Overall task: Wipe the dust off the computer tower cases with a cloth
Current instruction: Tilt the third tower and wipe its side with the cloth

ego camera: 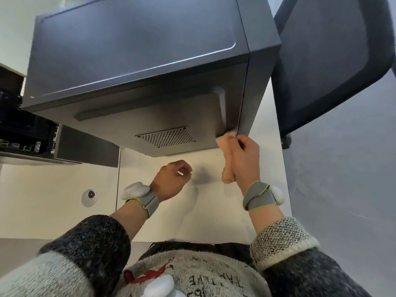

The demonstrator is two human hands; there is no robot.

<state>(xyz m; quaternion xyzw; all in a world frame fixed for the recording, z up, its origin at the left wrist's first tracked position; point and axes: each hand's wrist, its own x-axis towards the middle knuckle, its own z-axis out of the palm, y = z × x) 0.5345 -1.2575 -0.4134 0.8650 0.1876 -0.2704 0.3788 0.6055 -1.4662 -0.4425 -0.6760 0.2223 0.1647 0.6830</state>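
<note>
You are wiping the near right corner of the computer tower case (137, 67).
Your right hand (246, 161) grips the bunched cloth (227, 168) against that corner; your left hand (171, 179) hovers loose, empty. Next, likely, sweep left across the vent grille (166, 137).

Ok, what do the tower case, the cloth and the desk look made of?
Tower case: probably painted sheet metal, matte grey, with a punched vent grille. Cloth: soft peach fabric, bunched in the right hand. Desk: smooth glossy white, maybe laminate.
</note>
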